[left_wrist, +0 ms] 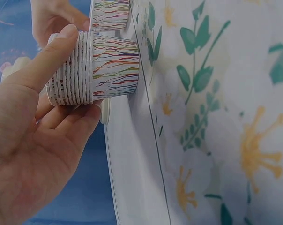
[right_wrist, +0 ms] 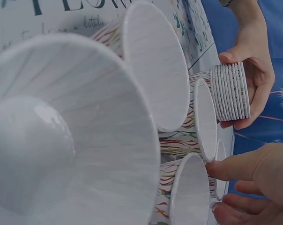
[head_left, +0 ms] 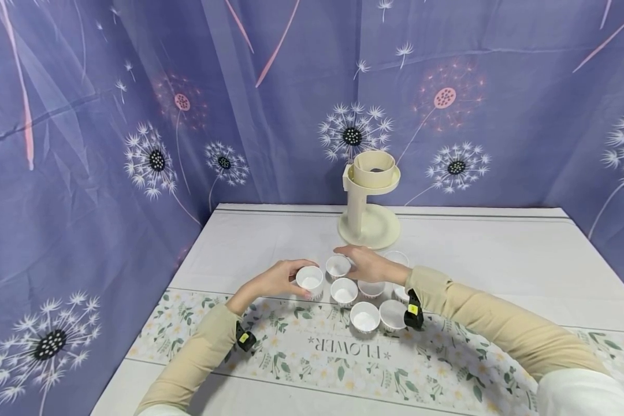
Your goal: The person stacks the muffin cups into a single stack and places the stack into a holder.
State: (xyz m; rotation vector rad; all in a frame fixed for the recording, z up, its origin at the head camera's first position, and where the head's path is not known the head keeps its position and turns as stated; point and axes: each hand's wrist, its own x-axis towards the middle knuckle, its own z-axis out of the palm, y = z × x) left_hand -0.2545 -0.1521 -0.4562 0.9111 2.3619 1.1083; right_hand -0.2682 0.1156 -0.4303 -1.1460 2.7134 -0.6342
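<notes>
My left hand (head_left: 281, 279) grips a nested stack of white paper baking cups (left_wrist: 69, 70), thumb on the near side and fingers around the other. Coloured wavy lines run over the cups' outer walls. To its right, my right hand (head_left: 366, 264) has thumb and fingers around a single baking cup (head_left: 338, 266) on the table. In the right wrist view, the right fingertips (right_wrist: 217, 168) are right at the cups' rims. Several more single cups (head_left: 365, 317) stand upright close together, some partly hidden under the right hand and forearm.
Behind the cups stands a cream-coloured stand (head_left: 356, 211) with a round base and a ring-shaped holder on top. A white cloth with a floral band (head_left: 312, 370) covers the table (head_left: 473, 248). Blue dandelion-patterned curtains (head_left: 291, 115) hang behind and at the sides.
</notes>
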